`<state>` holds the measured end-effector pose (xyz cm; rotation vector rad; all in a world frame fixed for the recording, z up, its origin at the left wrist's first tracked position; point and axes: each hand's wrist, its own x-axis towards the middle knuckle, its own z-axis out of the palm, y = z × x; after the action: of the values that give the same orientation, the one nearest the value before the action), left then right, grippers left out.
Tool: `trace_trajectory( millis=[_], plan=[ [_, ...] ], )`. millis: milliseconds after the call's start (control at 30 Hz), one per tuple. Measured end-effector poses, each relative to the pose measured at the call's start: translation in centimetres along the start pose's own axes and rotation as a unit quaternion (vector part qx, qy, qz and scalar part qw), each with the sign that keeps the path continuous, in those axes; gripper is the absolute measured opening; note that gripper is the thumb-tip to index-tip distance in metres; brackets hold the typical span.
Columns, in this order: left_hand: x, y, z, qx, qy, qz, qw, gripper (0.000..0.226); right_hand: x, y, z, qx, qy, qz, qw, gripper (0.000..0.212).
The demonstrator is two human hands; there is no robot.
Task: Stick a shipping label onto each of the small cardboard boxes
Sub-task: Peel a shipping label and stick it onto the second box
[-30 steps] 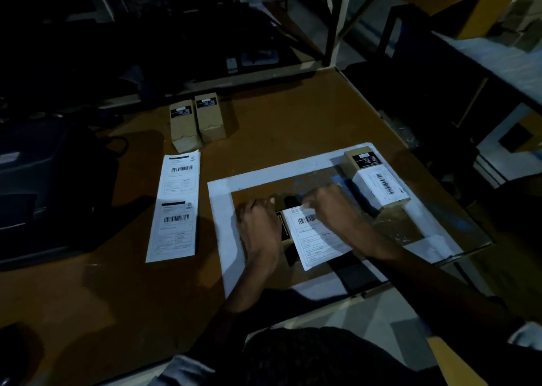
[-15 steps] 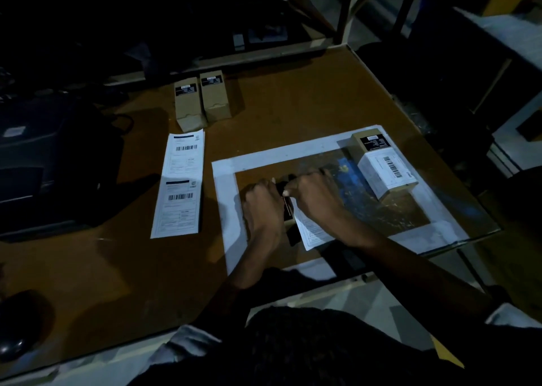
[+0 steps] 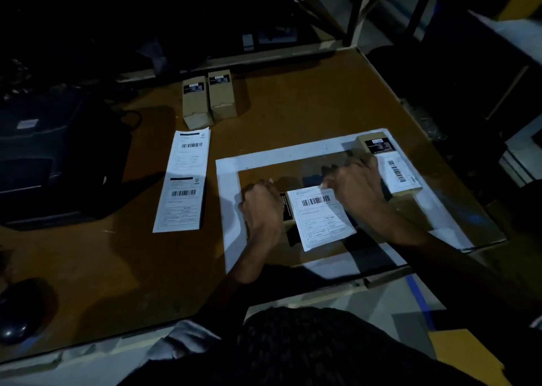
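A dim workshop, a brown table [image 3: 293,101] with a white-framed mat [image 3: 228,198] at its near right edge. On the mat the left hand [image 3: 262,206] is closed round a box [image 3: 286,209] while the right hand [image 3: 356,186] presses a label [image 3: 321,217] onto it. One labelled box [image 3: 394,168] sits at the mat's far right corner; I judge two bare boxes [image 3: 208,98] and two labels [image 3: 183,180] remain
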<state>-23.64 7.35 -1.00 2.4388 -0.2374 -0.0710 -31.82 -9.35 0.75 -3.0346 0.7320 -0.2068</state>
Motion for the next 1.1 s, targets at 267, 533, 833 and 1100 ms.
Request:
trace_trajectory(
  millis=[267, 533, 833, 1100],
  plan=[
    [0.1, -0.4, 0.5, -0.013, 0.024, 0.006, 1.0, 0.027, -1.1, 1.4, 1.8, 0.157, 0.022, 0.032, 0.987, 0.022],
    [-1.0, -2.2, -0.2, -0.13, 0.108, 0.197, 0.966, 0.038, -7.2, 1.0, 4.1, 0.478, 0.103, 0.08, 0.869, 0.041],
    [-4.1, -7.4, -2.6, -0.235, -0.133, 0.202, 0.942, 0.049, -8.9, 1.9, 5.1, 0.452, 0.062, 0.074, 0.887, 0.059],
    [-4.8, -7.6, -2.6, -0.279, -0.137, 0.155, 0.938, 0.063, -9.5, 1.0, 4.8, 0.436, 0.089, 0.076, 0.892, 0.053]
  ],
)
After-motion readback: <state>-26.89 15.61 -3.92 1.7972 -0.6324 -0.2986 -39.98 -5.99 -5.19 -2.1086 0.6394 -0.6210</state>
